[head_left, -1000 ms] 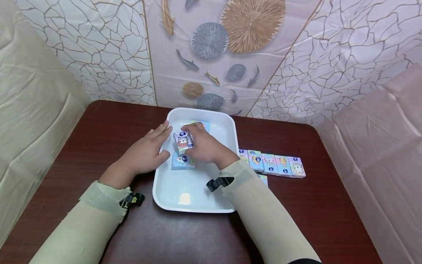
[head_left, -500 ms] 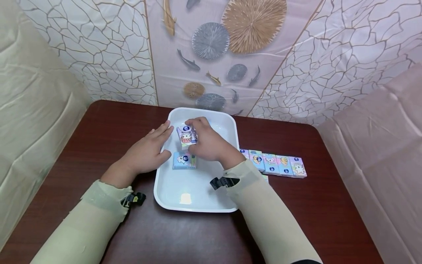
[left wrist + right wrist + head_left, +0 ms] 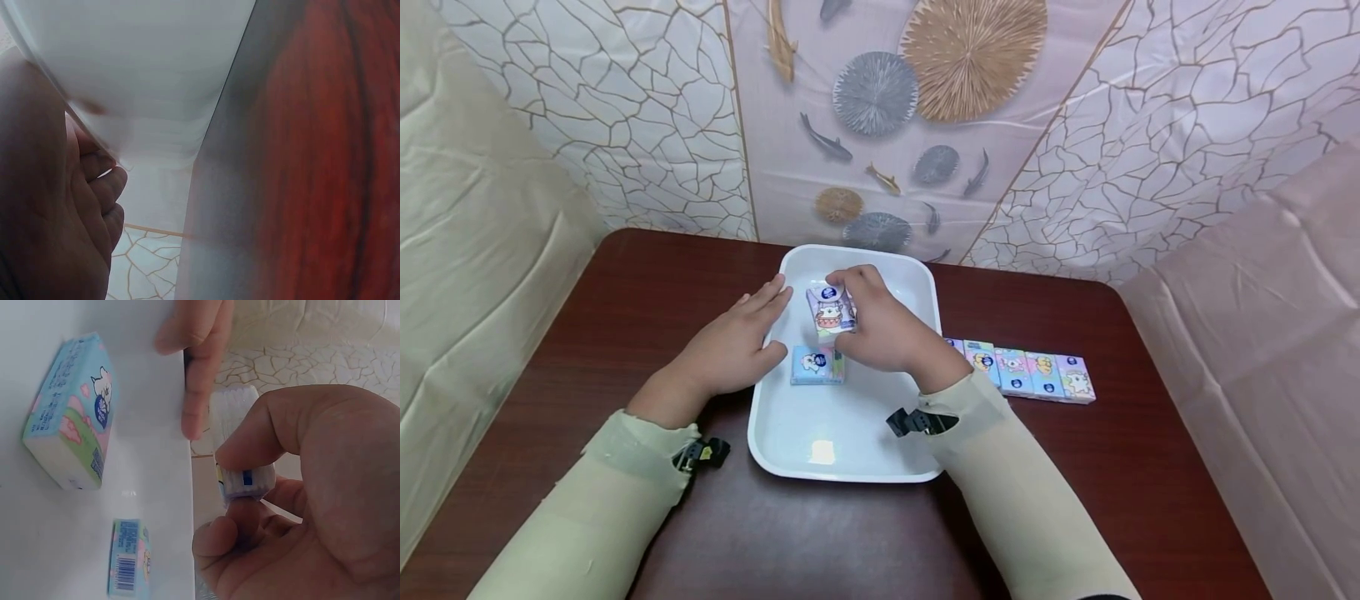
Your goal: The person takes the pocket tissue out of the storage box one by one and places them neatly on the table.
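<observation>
Between thumb and fingers, my right hand (image 3: pixel 887 329) pinches a small purple tissue pack (image 3: pixel 831 312) with a cartoon on its front. The pack is held above the white tray (image 3: pixel 850 433), tilted in the head view. Below it a light-blue tissue pack (image 3: pixel 812 365) lies on the tray floor. Another blue pack (image 3: pixel 129 559) shows in the right wrist view, farther along the tray; in the head view my right hand hides it. My left hand (image 3: pixel 730 346) rests along the tray's left rim with straight fingers, and the left wrist view shows it against the tray's outer wall (image 3: pixel 144 62).
Right of the tray, several tissue packs (image 3: pixel 1030 373) lie in a row on the dark wooden table (image 3: pixel 1150 467), partly covered by my right forearm. Patterned cloth (image 3: pixel 662 125) hangs behind the table, and plain cloth drapes both sides.
My right hand has moved a little to the right, carrying the purple tissue pack away from above the near blue pack. The far blue pack has become hidden behind it. My left hand stays put.
</observation>
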`<act>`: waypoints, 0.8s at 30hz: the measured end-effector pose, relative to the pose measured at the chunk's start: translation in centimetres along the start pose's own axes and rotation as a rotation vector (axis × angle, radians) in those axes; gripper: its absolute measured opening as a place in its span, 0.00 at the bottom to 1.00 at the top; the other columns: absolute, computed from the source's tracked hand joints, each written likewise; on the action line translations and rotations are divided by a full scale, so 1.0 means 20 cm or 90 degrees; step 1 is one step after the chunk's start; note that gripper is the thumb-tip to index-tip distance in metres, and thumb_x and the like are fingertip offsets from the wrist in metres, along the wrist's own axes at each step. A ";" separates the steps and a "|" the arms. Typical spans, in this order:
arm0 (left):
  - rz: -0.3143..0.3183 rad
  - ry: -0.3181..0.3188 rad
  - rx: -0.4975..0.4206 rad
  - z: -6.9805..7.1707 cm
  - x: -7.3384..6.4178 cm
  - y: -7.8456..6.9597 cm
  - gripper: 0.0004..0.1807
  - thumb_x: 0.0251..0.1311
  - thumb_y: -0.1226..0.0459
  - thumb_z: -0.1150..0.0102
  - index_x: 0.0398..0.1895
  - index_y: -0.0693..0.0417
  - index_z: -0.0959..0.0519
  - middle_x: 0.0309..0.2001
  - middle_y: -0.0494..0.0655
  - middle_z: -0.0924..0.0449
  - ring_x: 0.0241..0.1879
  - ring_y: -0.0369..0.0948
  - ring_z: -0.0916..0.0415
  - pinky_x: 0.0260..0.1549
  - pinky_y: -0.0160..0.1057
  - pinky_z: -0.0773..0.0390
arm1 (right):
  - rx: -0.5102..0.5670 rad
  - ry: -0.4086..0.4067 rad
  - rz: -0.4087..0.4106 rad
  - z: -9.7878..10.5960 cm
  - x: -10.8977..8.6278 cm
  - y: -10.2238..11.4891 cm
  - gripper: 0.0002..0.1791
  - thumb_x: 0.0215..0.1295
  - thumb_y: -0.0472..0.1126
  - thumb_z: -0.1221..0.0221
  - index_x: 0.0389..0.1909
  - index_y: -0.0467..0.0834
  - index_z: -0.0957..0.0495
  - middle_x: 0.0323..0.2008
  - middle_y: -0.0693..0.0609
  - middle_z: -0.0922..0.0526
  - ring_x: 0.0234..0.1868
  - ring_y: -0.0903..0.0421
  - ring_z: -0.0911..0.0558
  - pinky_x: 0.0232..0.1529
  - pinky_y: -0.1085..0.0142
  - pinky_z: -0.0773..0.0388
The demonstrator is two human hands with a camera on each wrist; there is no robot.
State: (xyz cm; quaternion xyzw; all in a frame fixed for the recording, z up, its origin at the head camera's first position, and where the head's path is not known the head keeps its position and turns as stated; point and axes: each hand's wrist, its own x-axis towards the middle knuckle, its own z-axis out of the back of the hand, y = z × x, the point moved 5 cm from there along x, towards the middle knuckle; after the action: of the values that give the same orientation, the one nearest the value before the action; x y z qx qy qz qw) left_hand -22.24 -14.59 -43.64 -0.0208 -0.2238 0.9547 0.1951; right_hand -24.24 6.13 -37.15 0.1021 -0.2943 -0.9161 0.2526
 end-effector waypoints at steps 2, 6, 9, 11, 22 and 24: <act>0.001 0.000 0.000 0.00 0.00 0.00 0.42 0.73 0.51 0.52 0.87 0.47 0.52 0.87 0.42 0.62 0.86 0.50 0.55 0.83 0.57 0.52 | -0.002 -0.004 0.004 0.01 -0.02 0.00 0.44 0.59 0.37 0.32 0.76 0.49 0.37 0.72 0.49 0.40 0.58 0.55 0.25 0.58 0.62 0.18; 0.006 -0.001 0.001 0.00 0.00 0.00 0.43 0.73 0.51 0.52 0.87 0.47 0.52 0.87 0.42 0.63 0.85 0.50 0.55 0.83 0.57 0.51 | -0.005 -0.013 0.010 0.04 -0.05 0.00 0.44 0.59 0.37 0.32 0.77 0.49 0.37 0.72 0.49 0.39 0.58 0.55 0.24 0.57 0.63 0.18; 0.007 0.000 0.001 0.00 0.00 0.00 0.43 0.73 0.51 0.52 0.87 0.47 0.52 0.87 0.42 0.63 0.85 0.50 0.55 0.83 0.57 0.51 | -0.007 -0.018 0.016 0.06 -0.08 -0.02 0.44 0.59 0.37 0.33 0.77 0.49 0.37 0.72 0.49 0.39 0.57 0.55 0.24 0.54 0.64 0.17; 0.004 0.000 0.003 0.00 0.00 0.00 0.43 0.73 0.51 0.52 0.87 0.48 0.52 0.87 0.42 0.63 0.86 0.49 0.56 0.83 0.57 0.52 | -0.005 -0.022 0.017 0.07 -0.09 -0.03 0.43 0.59 0.37 0.34 0.77 0.50 0.38 0.72 0.50 0.39 0.54 0.55 0.24 0.50 0.64 0.17; 0.000 -0.002 -0.002 0.00 0.00 0.00 0.42 0.73 0.52 0.52 0.87 0.49 0.52 0.87 0.43 0.63 0.86 0.50 0.56 0.83 0.57 0.52 | 0.006 -0.025 0.009 0.14 -0.20 -0.05 0.43 0.59 0.36 0.35 0.77 0.51 0.38 0.70 0.52 0.38 0.47 0.53 0.25 0.40 0.64 0.17; 0.000 -0.002 -0.003 0.00 0.00 0.00 0.42 0.73 0.52 0.52 0.87 0.49 0.52 0.87 0.43 0.63 0.86 0.50 0.56 0.83 0.57 0.52 | 0.003 -0.025 0.012 0.15 -0.21 -0.05 0.43 0.59 0.36 0.35 0.77 0.51 0.39 0.70 0.52 0.39 0.46 0.53 0.25 0.39 0.63 0.18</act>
State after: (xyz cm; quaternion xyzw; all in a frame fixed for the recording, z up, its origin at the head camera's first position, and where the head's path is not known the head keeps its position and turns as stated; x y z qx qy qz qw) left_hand -22.19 -14.52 -43.65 -0.0201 -0.2265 0.9542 0.1946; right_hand -22.01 10.55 -35.25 0.0820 -0.3025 -0.9146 0.2555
